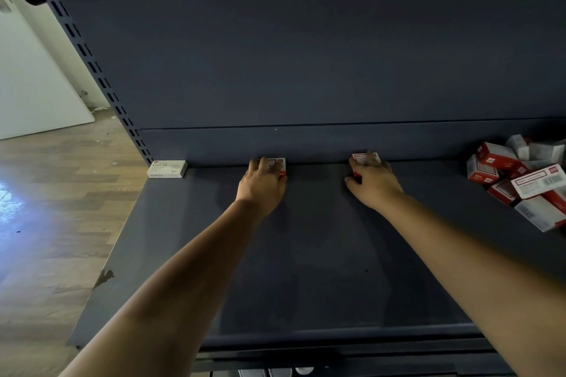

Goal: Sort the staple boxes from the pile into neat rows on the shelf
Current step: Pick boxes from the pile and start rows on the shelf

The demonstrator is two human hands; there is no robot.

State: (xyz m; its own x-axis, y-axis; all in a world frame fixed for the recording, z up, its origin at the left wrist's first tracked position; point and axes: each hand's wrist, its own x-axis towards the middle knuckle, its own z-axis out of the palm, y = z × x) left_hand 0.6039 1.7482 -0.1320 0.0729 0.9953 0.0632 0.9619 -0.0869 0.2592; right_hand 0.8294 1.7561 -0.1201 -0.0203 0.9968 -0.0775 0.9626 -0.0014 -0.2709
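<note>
A dark blue metal shelf (306, 254) with a tall back panel stands on a wood-look floor (61, 193). At its far edge the left hand (263, 185) grips a red-and-white staple box (279, 165), fingers curled over its top. To the right, apart from it, the right hand (372, 182) holds a second box (361, 159) the same way, fingers wrapped over it. A white staples box (167, 168) lies flat at the far left corner. The pile (520, 177) of loose boxes lies at the far right.
</note>
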